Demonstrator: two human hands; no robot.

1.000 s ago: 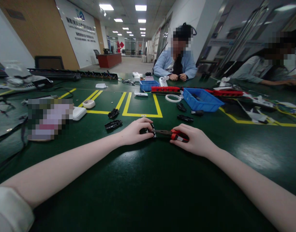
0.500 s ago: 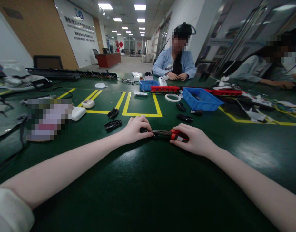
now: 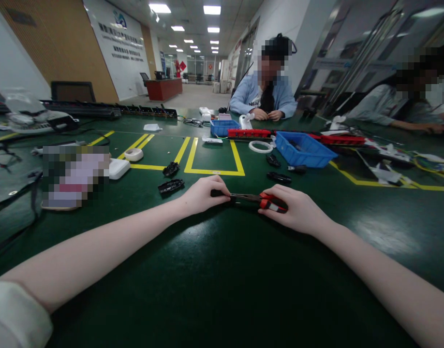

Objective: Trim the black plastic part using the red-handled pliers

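Note:
Red-and-black handled pliers (image 3: 249, 197) with long narrow jaws are gripped in my right hand (image 3: 296, 208), fingers closed around the handles. The jaws point left toward my left hand (image 3: 205, 194), which is closed on a small black part (image 3: 218, 193), mostly hidden by the fingers. The plier tips meet the part at my left fingertips; I cannot tell whether they clamp it. Beyond my left hand lie two black plastic pieces, one nearer (image 3: 170, 186) and one farther (image 3: 170, 168). Past the pliers is another black piece (image 3: 278, 177).
A blue bin (image 3: 303, 153) holding dark parts stands beyond my right hand, and a smaller blue bin (image 3: 224, 128) farther back. A white ring (image 3: 260, 147) lies between them. At left are a phone (image 3: 77, 179), a white box (image 3: 119, 168) and cables (image 3: 17, 203). A person (image 3: 263, 94) sits opposite.
The pliers and my right hand have shifted slightly to the right. My left hand still holds the small black part, and the whole view has moved a little.

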